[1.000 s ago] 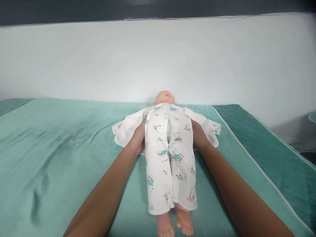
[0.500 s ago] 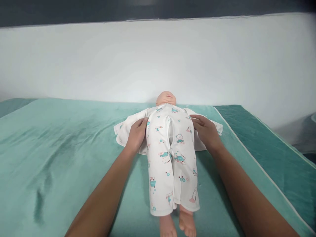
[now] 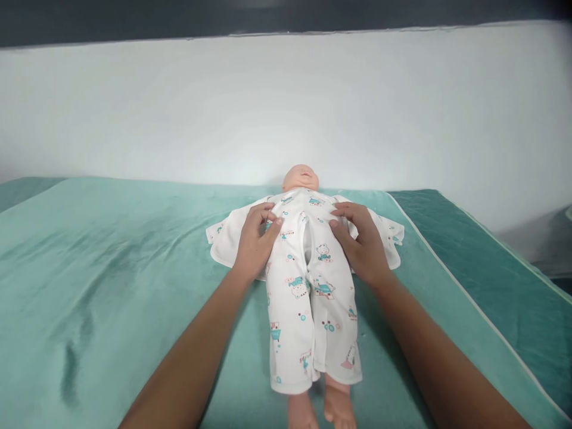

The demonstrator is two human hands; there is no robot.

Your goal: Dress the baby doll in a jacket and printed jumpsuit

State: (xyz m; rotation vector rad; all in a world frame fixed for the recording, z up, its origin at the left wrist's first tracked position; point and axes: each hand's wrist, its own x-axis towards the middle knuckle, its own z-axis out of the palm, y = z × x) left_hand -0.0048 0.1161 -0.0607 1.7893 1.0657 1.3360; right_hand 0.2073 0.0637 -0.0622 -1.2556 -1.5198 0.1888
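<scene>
A baby doll [image 3: 301,177] lies on its back, head at the far end and bare feet toward me. White printed trousers [image 3: 292,310] cover its legs and reach up over its belly to the chest. An open crotch slit shows in them. A white printed shirt [image 3: 226,241] spreads out at both sides beneath. My left hand [image 3: 258,238] rests on the trousers' left upper side, fingers curved and thumb on the cloth. On the opposite side my right hand [image 3: 361,238] touches the trousers, thumb and fingertips apart. Neither hand visibly pinches the fabric.
A green sheet [image 3: 134,310] with some wrinkles lies under the doll. On the right a darker green strip [image 3: 482,262] runs beyond a pale edge line. Behind the doll's head rises a white wall [image 3: 286,107] with a dark band on top.
Both hands have moved inward from the trousers' sides onto the front, and slightly upward. The thumbs now show on the cloth. The doll stays in nearly the same place.
</scene>
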